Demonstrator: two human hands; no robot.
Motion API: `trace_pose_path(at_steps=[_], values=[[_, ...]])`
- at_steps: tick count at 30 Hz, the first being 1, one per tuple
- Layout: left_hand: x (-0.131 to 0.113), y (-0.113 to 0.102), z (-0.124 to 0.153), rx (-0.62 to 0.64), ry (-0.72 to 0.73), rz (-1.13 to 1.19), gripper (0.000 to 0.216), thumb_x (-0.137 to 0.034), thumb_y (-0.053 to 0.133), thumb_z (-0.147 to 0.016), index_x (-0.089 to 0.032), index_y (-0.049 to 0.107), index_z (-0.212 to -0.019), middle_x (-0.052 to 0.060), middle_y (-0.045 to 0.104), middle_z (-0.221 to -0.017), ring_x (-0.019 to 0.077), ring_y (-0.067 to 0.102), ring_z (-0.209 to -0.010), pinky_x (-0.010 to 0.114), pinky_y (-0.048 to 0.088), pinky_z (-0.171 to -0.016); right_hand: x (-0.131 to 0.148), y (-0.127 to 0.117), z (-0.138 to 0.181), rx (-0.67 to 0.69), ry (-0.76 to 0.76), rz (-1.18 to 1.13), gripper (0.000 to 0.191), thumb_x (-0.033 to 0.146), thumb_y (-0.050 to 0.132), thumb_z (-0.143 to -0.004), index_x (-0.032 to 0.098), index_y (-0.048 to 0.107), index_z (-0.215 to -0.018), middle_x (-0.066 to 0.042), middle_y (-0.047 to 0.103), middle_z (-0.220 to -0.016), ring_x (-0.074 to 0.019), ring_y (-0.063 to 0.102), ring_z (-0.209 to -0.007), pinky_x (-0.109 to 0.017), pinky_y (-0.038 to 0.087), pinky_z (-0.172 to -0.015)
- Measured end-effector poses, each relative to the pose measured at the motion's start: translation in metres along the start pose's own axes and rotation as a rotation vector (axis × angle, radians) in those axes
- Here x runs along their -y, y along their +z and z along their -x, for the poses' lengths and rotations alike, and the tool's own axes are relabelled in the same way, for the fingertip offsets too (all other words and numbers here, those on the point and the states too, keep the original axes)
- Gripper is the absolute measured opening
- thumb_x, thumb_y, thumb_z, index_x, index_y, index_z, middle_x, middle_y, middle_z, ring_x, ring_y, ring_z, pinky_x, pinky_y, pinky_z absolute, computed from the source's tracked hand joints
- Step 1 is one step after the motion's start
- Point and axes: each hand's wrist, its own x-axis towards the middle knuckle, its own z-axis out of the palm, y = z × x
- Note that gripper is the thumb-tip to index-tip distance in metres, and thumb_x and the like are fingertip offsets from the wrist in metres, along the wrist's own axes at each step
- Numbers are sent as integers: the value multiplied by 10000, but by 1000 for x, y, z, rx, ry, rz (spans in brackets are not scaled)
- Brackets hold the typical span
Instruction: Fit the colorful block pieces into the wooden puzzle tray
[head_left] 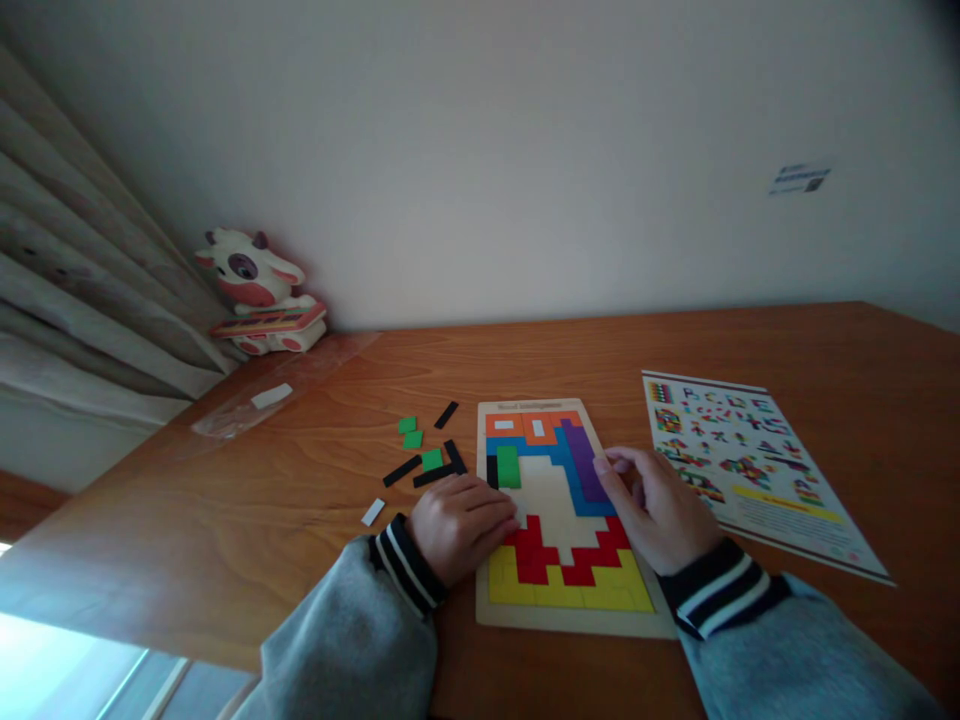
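A wooden puzzle board (634,628) lies on the table with coloured block pieces in it: orange at the top, blue, purple (585,465), red (531,558) and yellow. A green piece (508,467) sits at its upper left beside a black one (492,472). My left hand (463,522) rests over the board's left edge, fingers together and bent down; whatever is under the fingertips is hidden. At the opposite edge, my right hand (664,508) has its thumb and curled fingers on the board's rim beside the purple piece.
Left of the board lie loose green pieces (413,439), black strips (402,470) and a white piece (373,512). A printed sheet (750,450) lies on the right. A clear plastic bag (232,408) and a cow toy (259,290) are near the curtain (90,250) and wall.
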Motion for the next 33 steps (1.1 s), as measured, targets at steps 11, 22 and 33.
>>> trace_pose_path(at_steps=[11,22,33], values=[[-5,-2,0,67,39,-83,249,-318,552,-928,-193,660,-1113,68,710,-1131,244,650,-1053,388,563,-819,0,0,0,-28,-29,10,456,591,399,-914,197,608,-1011,-84,643,-897,-161,564,-569,-322,482,-563],[-6,-8,1,44,45,-85,177,-244,543,-922,-166,688,-988,78,720,-1007,195,681,-928,333,580,-785,1,1,3,-51,-30,-8,438,582,402,-921,202,603,-1009,-73,622,-897,-153,553,-558,-333,493,-569],[40,-42,53,72,-173,-299,286,-219,528,-922,-180,628,-1187,98,661,-1201,243,625,-1086,423,559,-896,-8,0,-1,27,-41,24,436,577,416,-914,200,607,-1016,-83,637,-909,-168,597,-584,-350,519,-599]])
